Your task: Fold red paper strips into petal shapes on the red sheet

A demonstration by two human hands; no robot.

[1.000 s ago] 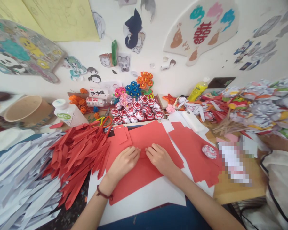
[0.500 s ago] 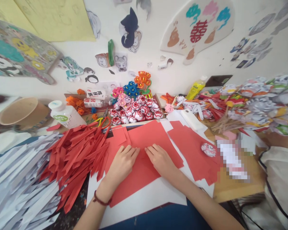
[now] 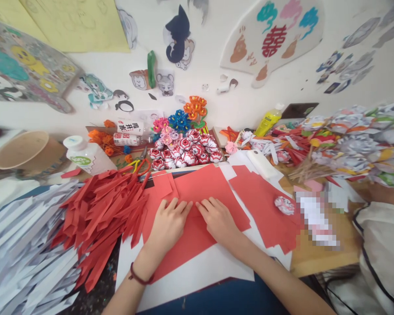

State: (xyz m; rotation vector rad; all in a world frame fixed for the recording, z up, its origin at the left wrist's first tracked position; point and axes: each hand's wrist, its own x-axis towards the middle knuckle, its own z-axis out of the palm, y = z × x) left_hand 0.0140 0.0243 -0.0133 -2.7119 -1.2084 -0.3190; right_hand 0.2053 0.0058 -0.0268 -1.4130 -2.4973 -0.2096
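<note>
Large red paper sheets (image 3: 216,183) lie on white paper (image 3: 230,260) in front of me. Over their middle, my left hand (image 3: 172,221) and my right hand (image 3: 218,218) face each other, fingertips almost meeting. Both have bent fingers pressed together on red paper; a folded piece seems to lie between them, its edges hard to tell from the sheets beneath. Small red paper rectangles (image 3: 162,186) lie just beyond my left hand. A pile of folded red paper strips (image 3: 101,210) is left of it, beside many white strips (image 3: 29,236).
Red-and-white paper flowers (image 3: 187,151) fill a box at the back. Orange-handled scissors (image 3: 144,166), a white bottle (image 3: 87,155) and a bowl (image 3: 26,151) stand left. More red sheets (image 3: 259,205) carry one paper flower (image 3: 284,205). Another person's sleeve (image 3: 384,245) is at right.
My fingertips have come slightly closer together over the red paper. The view has shifted a little; the things around look the same.
</note>
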